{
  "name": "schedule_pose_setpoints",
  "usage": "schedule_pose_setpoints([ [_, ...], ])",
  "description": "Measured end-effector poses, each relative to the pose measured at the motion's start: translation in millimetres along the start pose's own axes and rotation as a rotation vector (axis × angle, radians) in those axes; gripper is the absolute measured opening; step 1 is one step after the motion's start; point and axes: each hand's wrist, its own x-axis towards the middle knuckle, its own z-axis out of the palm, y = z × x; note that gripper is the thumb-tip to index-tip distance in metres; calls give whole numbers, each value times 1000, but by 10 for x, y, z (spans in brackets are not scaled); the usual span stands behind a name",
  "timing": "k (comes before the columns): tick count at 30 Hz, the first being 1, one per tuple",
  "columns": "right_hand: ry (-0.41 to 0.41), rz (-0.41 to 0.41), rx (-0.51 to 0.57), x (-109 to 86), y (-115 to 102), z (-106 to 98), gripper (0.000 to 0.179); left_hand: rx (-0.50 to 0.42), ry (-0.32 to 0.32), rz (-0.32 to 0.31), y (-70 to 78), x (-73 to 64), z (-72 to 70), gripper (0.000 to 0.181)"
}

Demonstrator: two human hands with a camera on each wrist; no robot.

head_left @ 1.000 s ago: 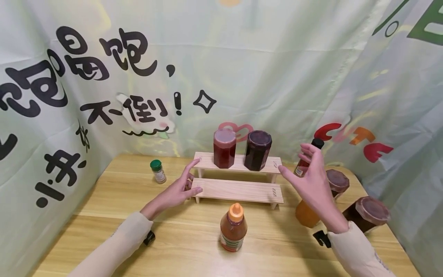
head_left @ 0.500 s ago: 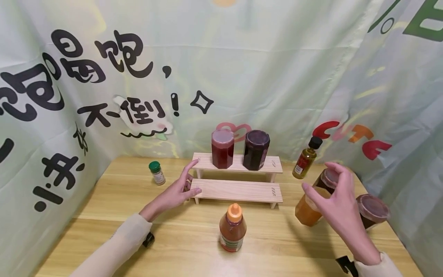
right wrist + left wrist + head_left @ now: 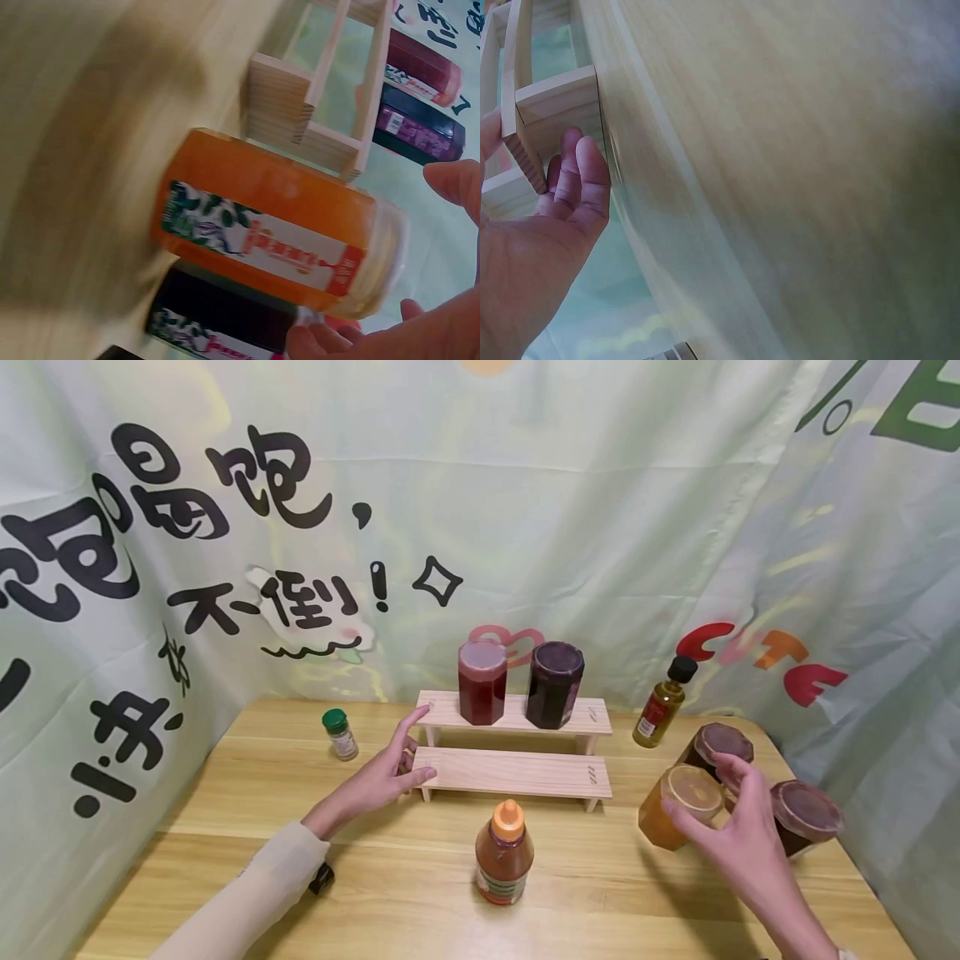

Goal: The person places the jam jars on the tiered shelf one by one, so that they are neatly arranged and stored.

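Note:
My left hand (image 3: 381, 779) holds the left end of a two-step wooden shelf (image 3: 517, 772). In the left wrist view its fingers (image 3: 592, 180) curl around the end of a board, the thumb on the other side. My right hand (image 3: 753, 839) is spread at the lid of an orange octagonal jar (image 3: 660, 817), thumb and fingers apart on either side. The right wrist view shows the jar's label (image 3: 277, 251) facing the camera. On the upper step stand a red jar (image 3: 483, 685) and a dark purple jar (image 3: 555, 689).
A sauce bottle (image 3: 506, 860) with an orange cap stands in front of the shelf. Right of it are an oil bottle (image 3: 660, 710) and two dark jars (image 3: 720, 747) close to the right hand. A green-capped shaker (image 3: 342, 735) stands left. Printed cloth (image 3: 600, 527) surrounds the table.
My right hand has moved from beside the upper step, past the oil bottle, rightward and down to the orange jar's lid. My left hand stays on the shelf.

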Motion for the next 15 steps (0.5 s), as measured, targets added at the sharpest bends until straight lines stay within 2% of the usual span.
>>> schedule_pose_setpoints([
  [5,-79,21,45,1,132,20,107,5,0,-1,7,-2,0,101],
  [9,-138,47,99,-3,234,65,108,5,3,-10,9,-13,-4,101],
  [15,-128,52,133,-42,323,135,105,8,4,-11,9,-16,-7,101],
])
